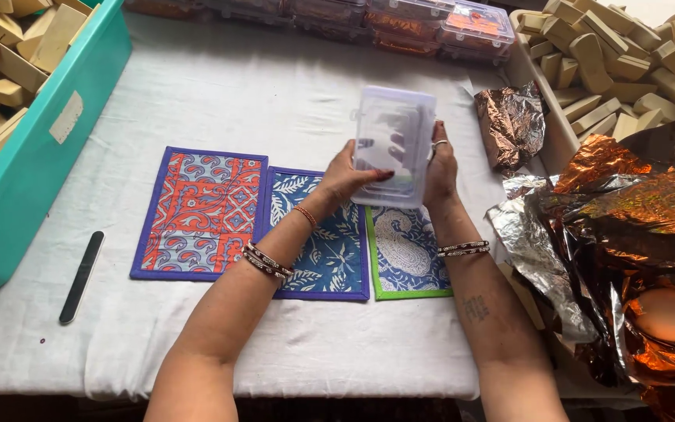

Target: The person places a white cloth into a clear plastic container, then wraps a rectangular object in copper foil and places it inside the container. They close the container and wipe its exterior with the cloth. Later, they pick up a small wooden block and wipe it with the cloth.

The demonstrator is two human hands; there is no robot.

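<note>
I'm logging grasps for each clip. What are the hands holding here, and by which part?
Both hands hold one clear plastic box above the mats: the left hand grips its left side, thumb across the front, and the right hand grips its right edge.

A white-clothed table [220, 101] carries three patterned mats: red [201, 212] at 9 o'clock, blue [322, 242] at centre, green-edged [406, 250] at 3 o'clock. A black file [81, 277] lies at 8 o'clock, crumpled foil [511, 125] at 2 o'clock.

Green-edged mat [404, 258] partly hidden behind clear box [394, 144]; box contents blurred, perhaps empty.
</note>
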